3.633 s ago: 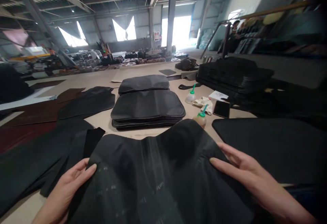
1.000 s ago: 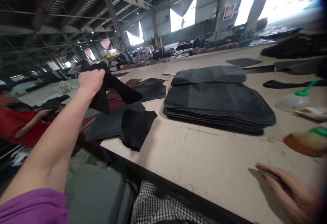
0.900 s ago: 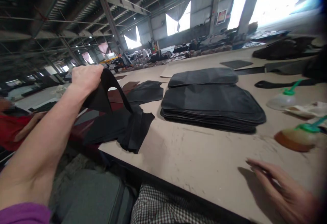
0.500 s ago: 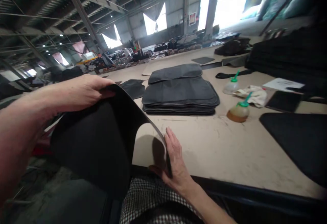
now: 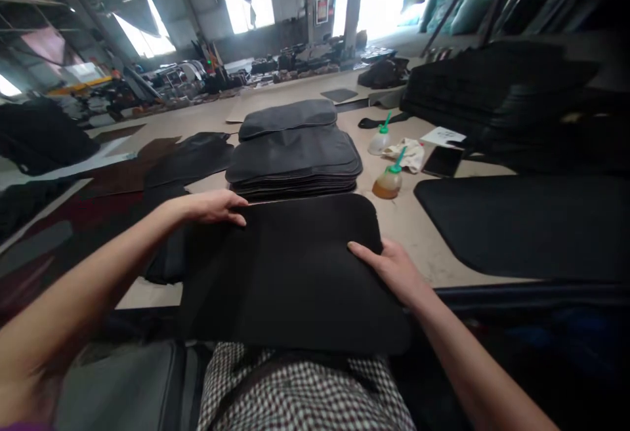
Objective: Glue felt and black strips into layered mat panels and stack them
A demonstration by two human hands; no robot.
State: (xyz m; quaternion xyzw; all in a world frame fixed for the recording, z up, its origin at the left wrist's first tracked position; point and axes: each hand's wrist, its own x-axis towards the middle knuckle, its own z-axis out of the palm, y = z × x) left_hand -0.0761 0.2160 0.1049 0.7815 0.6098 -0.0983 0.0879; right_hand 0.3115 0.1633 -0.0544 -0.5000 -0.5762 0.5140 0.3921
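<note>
Between my two hands is a flat black panel (image 5: 295, 273) with rounded corners, held over the table's front edge. My left hand (image 5: 216, 208) grips its far left edge, thumb on top and fingers underneath. On the right edge, my right hand (image 5: 388, 264) is closed the same way, its thumb lying on the black face. Just beyond the panel sits a stack of dark panels (image 5: 295, 155), with a folded or smaller piece (image 5: 290, 118) at its back.
Two squeeze bottles with green spouts, one clear (image 5: 378, 141) and one with amber liquid (image 5: 388, 184), stand right of the stack near a white rag (image 5: 411, 154). A large black panel (image 5: 531, 221) lies at right. Dark red and black pieces (image 5: 118, 168) cover the left.
The panel was bent and tilted at the left; now it lies flatter and centred in front of me. Both hands have shifted to its far left and right edges. The view has turned rightward.
</note>
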